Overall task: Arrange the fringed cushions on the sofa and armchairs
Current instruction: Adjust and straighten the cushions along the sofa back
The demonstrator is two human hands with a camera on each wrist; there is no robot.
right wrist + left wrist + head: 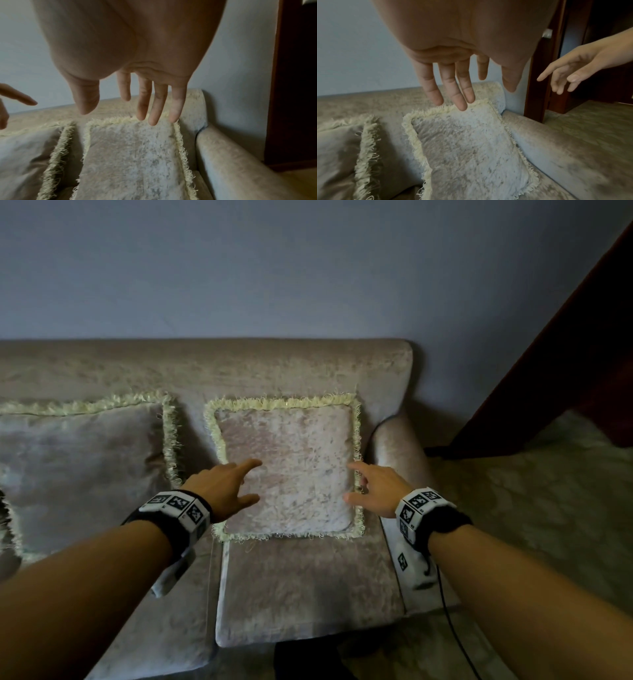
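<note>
Cushion [287,467] with the pale fringe stood propped against the sofa [205,364] back, just beside the right armrest [399,446], with a second cushion [78,467] near its left. My left hand [222,491] and right hand [376,491] hovered at its two sides, fingers loose and spread, grasping nothing. I judged the danger lay in the prop: a careless nudge could tip it forward onto the seat, and a finger could snag the loose fringe and drag it crooked.
</note>
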